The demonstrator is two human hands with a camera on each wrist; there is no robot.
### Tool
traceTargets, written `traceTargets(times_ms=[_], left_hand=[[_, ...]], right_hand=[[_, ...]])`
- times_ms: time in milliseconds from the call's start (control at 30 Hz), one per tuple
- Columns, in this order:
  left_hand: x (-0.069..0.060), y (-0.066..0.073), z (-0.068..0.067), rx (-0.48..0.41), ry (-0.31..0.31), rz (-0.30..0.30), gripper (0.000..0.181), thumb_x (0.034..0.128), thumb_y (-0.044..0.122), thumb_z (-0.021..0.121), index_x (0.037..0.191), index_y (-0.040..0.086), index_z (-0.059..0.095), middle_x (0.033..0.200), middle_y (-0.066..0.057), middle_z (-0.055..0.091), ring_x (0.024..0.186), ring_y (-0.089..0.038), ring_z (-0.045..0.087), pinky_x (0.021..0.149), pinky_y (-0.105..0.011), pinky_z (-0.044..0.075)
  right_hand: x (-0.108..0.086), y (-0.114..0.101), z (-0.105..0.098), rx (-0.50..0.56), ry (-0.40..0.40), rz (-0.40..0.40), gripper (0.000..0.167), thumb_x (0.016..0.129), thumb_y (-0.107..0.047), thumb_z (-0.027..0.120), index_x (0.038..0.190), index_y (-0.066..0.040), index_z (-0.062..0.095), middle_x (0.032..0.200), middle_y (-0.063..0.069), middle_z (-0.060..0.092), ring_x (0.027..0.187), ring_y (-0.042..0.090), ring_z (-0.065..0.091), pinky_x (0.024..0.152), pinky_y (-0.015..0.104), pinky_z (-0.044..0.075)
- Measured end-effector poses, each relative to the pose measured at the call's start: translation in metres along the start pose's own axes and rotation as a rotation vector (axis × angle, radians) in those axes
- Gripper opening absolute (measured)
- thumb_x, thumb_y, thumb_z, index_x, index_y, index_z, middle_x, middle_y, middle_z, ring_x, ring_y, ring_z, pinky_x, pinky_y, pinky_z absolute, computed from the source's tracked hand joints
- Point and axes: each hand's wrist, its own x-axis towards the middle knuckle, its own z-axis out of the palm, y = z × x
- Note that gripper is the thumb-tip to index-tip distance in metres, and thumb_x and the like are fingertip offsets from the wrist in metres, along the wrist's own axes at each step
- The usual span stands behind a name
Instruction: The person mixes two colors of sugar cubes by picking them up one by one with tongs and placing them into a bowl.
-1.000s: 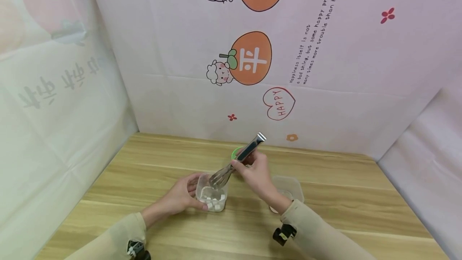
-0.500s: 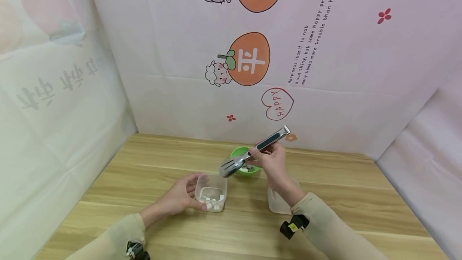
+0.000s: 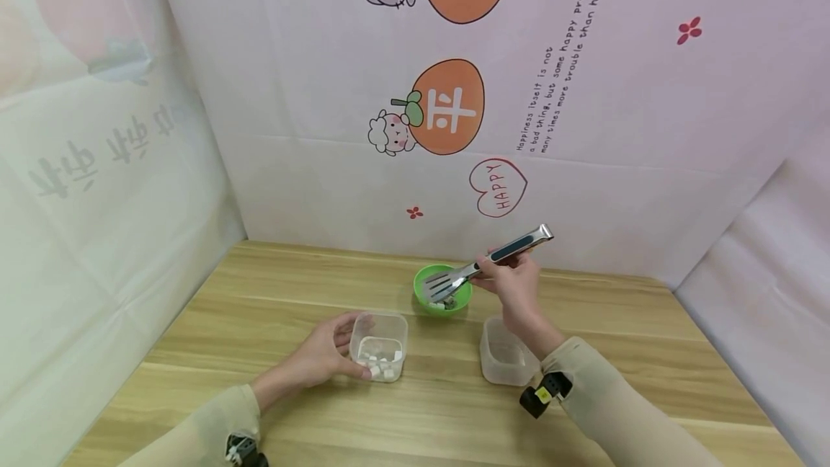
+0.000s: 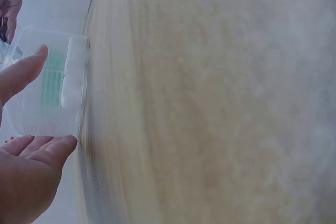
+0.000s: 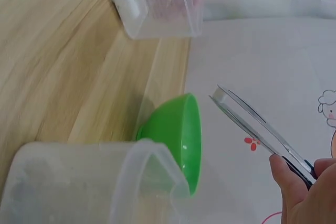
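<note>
My left hand [image 3: 318, 357] holds a clear plastic container [image 3: 397, 337] at its left side, thumb in front and fingers behind. Several small white cubes [image 3: 387, 373] lie on the container's bottom. In my right hand [image 3: 515, 283] is a pair of metal tongs [image 3: 462, 274] with dark grip panels. The tongs slant down to the left, their slotted heads over a green bowl [image 3: 421, 278]. Between their tips in the right wrist view sits a small pale piece [image 5: 219, 96], above the bowl's opening. White and dark bits [image 3: 444, 304] show inside the bowl.
A second clear container [image 3: 509, 375] stands on the wooden table [image 3: 441, 409] below my right wrist, right of the bowl. The bowl is near the back wall [image 3: 324, 193], which carries printed cartoons. Another sheet [image 3: 117, 251] borders the table on the left.
My right hand has carried the tongs from inside the left container up and right, to above the green bowl. The left hand and its container have stayed in place.
</note>
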Motion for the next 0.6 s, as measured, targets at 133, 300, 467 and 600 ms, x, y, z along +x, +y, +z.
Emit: traceTargets(times_ms=[133, 300, 467, 600], left_hand=[[0.000, 0.000, 0.001, 0.005, 0.007, -0.003, 0.101, 0.0690, -0.003, 0.095, 0.153, -0.009, 0.041, 0.154, -0.028, 0.048, 0.141, -0.047, 0.047, 0.114, -0.035, 0.046], [0.000, 0.000, 0.001, 0.002, 0.009, -0.003, 0.100, 0.0683, -0.004, 0.095, 0.153, -0.009, 0.041, 0.153, -0.029, 0.049, 0.140, -0.048, 0.048, 0.113, -0.035, 0.047], [0.000, 0.000, 0.001, 0.004, 0.008, 0.000, 0.101, 0.0681, -0.004, 0.095, 0.153, -0.010, 0.041, 0.153, -0.029, 0.049, 0.140, -0.048, 0.048, 0.113, -0.035, 0.047], [0.000, 0.000, 0.000, 0.005, 0.008, 0.000, 0.102, 0.0682, -0.003, 0.095, 0.153, -0.010, 0.040, 0.153, -0.029, 0.049, 0.141, -0.048, 0.048, 0.113, -0.035, 0.047]], right_hand=[[0.005, 0.000, -0.008, -0.016, 0.025, -0.001, 0.022, 0.099, 0.004, 0.069, 0.114, 0.007, 0.053, 0.098, 0.013, 0.060, 0.078, 0.018, 0.075, 0.078, 0.035, 0.067], [0.009, 0.004, -0.015, -0.056, 0.056, -0.005, 0.028, 0.098, 0.004, 0.069, 0.119, 0.011, 0.052, 0.099, 0.014, 0.059, 0.078, 0.020, 0.074, 0.076, 0.036, 0.068], [0.012, 0.008, -0.019, -0.114, 0.082, -0.011, 0.028, 0.098, 0.004, 0.069, 0.120, 0.009, 0.053, 0.101, 0.014, 0.058, 0.077, 0.019, 0.073, 0.075, 0.034, 0.068], [0.013, 0.009, -0.020, -0.140, 0.087, -0.012, 0.028, 0.098, 0.003, 0.070, 0.120, 0.008, 0.054, 0.103, 0.015, 0.057, 0.080, 0.019, 0.073, 0.075, 0.033, 0.067]])
